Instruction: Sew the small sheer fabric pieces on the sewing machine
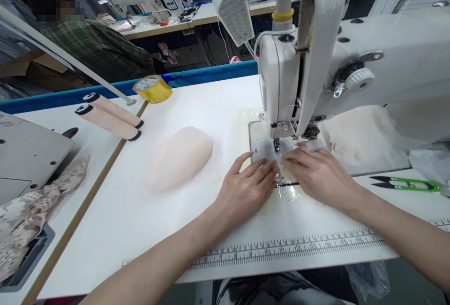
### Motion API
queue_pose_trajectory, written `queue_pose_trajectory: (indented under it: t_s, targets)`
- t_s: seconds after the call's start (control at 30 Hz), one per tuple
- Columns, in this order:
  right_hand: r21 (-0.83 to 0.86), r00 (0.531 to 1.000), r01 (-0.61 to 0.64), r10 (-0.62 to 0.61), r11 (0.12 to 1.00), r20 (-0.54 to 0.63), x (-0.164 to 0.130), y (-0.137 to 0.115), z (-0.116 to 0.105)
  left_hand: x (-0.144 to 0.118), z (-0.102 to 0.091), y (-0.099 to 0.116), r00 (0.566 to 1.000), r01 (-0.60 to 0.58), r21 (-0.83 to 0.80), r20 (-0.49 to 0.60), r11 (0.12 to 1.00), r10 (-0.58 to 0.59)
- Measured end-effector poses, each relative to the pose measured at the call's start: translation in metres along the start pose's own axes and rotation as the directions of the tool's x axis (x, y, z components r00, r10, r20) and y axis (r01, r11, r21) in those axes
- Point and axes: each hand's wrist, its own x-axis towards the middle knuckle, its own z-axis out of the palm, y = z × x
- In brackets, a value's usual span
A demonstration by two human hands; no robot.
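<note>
Under the needle of the sewing machine (281, 84), a thin clear strip (281, 170), glossy and almost see-through, lies flat on the white table (140, 211). The left hand (246, 187) and right hand (316, 173) press it down with fingers spread flat, gripping nothing. Left of the machine rests a pale foam cup (181, 157); beyond it, yellow tape (153, 88) and two thread cones (108, 116). Right of the machine lie green snips (408, 183).
</note>
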Motion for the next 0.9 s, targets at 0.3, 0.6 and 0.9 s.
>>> queue_pose_trajectory:
  t_s: [0.3, 0.6, 0.9]
  targets:
    - [-0.017, 0.999, 0.045, -0.044, 0.999, 0.016, -0.001, 0.0, -0.001, -0.003, 0.001, 0.004, 0.999, 0.046, 0.001, 0.01, 0.999, -0.046]
    - [-0.082, 0.999, 0.042, -0.04, 0.996, 0.017, 0.001, 0.002, 0.002, 0.001, 0.007, -0.004, 0.999, 0.051, -0.001, -0.009, 0.999, -0.051]
    - [-0.124, 0.998, 0.024, -0.016, 0.992, 0.068, 0.007, 0.006, 0.006, 0.008, 0.015, -0.016, 0.993, 0.115, -0.015, 0.034, 0.993, -0.115]
